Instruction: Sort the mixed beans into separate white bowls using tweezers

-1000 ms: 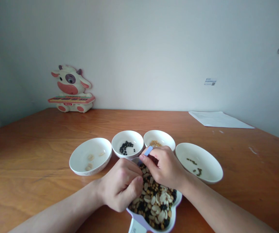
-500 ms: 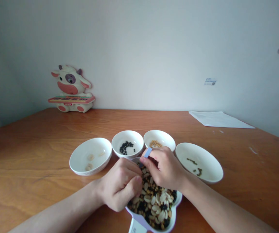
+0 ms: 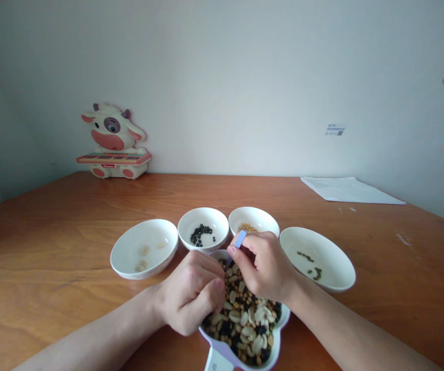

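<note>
Pinching a purple stick (image 3: 240, 238) between thumb and fingers, the right hand (image 3: 270, 268) has its lower end down at the far part of a dish (image 3: 282, 325) heaped with mixed beans and peanuts (image 3: 247, 322), on the near side of the table (image 3: 51, 247). The left hand (image 3: 193, 293) is curled over the dish's left side; whether it grips anything cannot be told. Beyond stand a peanut bowl (image 3: 124, 247), black-bean bowl (image 3: 218, 224), yellow-bean bowl (image 3: 258, 217) and green-bean bowl (image 3: 332, 252). Each has only a small lot set apart, so most seems left mixed in the dish. Farther back sit a toy cow (image 3: 109, 139) and papers (image 3: 349, 189).
</note>
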The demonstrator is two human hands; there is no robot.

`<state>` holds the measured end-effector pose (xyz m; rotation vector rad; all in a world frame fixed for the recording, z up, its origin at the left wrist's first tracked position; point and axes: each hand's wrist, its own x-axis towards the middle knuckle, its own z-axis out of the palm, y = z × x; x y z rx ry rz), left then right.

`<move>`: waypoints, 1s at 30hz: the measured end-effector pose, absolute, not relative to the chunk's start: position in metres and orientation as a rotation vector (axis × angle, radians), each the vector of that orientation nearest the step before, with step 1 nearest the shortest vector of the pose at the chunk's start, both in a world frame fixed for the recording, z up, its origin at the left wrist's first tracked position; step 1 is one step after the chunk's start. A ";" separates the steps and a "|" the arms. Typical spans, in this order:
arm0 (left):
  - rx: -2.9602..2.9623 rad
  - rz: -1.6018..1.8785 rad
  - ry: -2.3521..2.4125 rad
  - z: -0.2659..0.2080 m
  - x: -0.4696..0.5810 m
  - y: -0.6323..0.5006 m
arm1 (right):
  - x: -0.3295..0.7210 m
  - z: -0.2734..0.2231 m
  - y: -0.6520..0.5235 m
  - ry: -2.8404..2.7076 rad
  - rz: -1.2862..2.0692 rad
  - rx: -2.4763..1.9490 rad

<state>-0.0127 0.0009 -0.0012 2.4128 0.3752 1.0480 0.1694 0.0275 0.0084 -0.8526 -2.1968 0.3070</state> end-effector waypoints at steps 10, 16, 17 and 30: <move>2.431 1.053 0.376 -0.003 -0.013 0.001 | 0.171 0.009 0.025 -2.201 0.283 -0.869; 2.443 1.046 0.368 -0.003 -0.013 0.001 | 0.172 0.008 0.026 -2.209 0.287 -0.853; 2.442 1.047 0.370 -0.002 -0.013 0.001 | 0.171 0.008 0.026 -2.203 0.279 -0.862; 2.472 1.050 0.382 0.000 -0.010 0.000 | 0.169 0.009 0.027 -2.217 0.121 -1.003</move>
